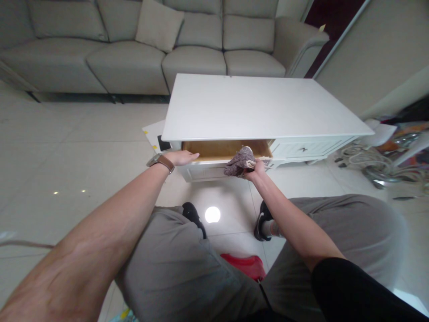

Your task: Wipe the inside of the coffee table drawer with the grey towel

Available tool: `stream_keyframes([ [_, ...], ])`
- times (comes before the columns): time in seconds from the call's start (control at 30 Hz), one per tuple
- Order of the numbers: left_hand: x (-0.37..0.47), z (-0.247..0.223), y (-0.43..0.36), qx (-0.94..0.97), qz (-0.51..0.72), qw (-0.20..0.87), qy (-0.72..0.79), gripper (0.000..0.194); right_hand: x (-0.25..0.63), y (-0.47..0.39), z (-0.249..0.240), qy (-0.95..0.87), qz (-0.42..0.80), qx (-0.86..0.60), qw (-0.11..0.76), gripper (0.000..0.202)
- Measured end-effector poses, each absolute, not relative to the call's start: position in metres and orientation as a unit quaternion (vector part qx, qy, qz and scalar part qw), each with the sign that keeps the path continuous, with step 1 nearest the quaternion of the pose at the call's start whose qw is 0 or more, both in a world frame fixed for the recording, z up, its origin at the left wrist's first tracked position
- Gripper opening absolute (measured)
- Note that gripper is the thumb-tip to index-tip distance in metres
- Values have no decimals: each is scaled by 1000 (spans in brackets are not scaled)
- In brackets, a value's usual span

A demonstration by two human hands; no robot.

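Observation:
A white coffee table [254, 107] has its left drawer [214, 150] pulled out, showing a bare wooden inside. My left hand [182, 157] rests on the drawer's left front corner, fingers stretched out, with nothing held in it. A crumpled purple-grey cloth [239, 162] is gripped in my right hand [256, 170], over the right part of the drawer front. Part of the cloth hangs over the drawer's front edge. A second drawer [303, 149] to the right is closed.
A grey sofa [194, 62] stands behind the table. Cables and assorted items [362, 156] lie on the floor at the right. A red object [246, 266] is on the floor between my legs. A white board [152, 134] lies beside the table's left end.

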State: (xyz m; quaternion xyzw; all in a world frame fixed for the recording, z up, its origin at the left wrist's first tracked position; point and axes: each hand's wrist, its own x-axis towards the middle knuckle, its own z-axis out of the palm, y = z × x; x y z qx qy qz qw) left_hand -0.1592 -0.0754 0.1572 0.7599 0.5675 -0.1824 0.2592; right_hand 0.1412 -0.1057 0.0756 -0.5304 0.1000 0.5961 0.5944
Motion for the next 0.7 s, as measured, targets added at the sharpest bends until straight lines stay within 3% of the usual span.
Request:
stream_keyframes([
  [0.7,-162,153,-72,762,-175,262,565,79,142,-105,74,111,589,-538,592,15],
])
